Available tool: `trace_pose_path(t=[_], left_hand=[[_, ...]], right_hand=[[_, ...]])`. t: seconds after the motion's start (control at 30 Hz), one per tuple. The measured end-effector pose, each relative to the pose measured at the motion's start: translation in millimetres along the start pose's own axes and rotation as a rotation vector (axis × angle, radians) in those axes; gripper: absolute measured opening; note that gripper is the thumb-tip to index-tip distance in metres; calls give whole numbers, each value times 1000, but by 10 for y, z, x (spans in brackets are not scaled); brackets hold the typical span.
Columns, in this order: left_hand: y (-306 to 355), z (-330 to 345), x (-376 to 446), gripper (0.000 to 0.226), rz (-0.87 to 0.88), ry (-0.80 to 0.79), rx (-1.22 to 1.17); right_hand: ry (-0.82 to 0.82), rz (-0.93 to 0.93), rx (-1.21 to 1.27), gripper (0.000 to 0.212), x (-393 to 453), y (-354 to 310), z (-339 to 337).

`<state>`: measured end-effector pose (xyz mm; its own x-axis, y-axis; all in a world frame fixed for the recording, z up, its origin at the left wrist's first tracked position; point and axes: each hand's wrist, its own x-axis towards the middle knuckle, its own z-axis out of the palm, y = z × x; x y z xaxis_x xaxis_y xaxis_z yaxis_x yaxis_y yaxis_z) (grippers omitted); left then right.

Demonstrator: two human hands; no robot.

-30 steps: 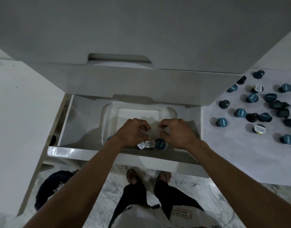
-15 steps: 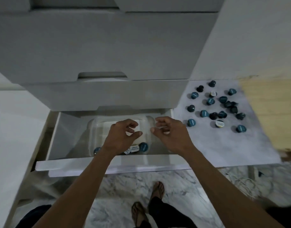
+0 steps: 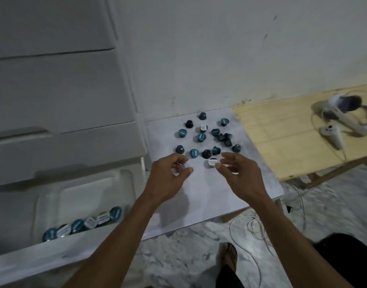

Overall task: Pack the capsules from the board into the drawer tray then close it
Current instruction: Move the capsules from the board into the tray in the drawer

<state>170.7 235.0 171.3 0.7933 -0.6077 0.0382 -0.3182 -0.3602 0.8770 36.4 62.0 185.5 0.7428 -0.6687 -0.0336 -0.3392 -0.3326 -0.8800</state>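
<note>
The capsules (image 3: pixel 207 138) lie scattered on the board (image 3: pixel 209 190), beside the open drawer (image 3: pixel 53 250); a row already sits in the tray (image 3: pixel 124 179). Risk: a hurried two-handed pick could knock neighbouring capsules off the board edge. The left hand (image 3: pixel 168 177) has fingers curled over a capsule; whether it grips is unclear. The right hand (image 3: pixel 238 173) is half open, thumb touching a white-topped capsule (image 3: pixel 212 162).

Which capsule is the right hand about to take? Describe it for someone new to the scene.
Find the grey board right of the open drawer. At the near edge of the capsule cluster, beside the right hand's fingertips, sits the white-topped capsule. Its neighbours are teal or black; the only other white one lies far back.
</note>
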Motion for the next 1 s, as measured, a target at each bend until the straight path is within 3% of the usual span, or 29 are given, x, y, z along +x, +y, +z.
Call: trace_pose_path(t=[0.27,0.37,0.6,0.8,1.0], left_hand=[[-184,1342,469,34,-194,45,123],[-293,1711,516,40,-275,115,144],[-507,2288,719,40,-240,261,195],[-775,2526,703,36,-225,377,207],[-869,2607,706,33,-174,459,219]], right_hand=[[-37,76,-126,33,989,1042,-764],[-107,65,-201,37,1180,1397,-790],[-263,-98,-314,48,1330,2052,-531],[-73,-337,-332,33,1288,2433,-247],[26,-419,-350,24,1296,2552,-158]])
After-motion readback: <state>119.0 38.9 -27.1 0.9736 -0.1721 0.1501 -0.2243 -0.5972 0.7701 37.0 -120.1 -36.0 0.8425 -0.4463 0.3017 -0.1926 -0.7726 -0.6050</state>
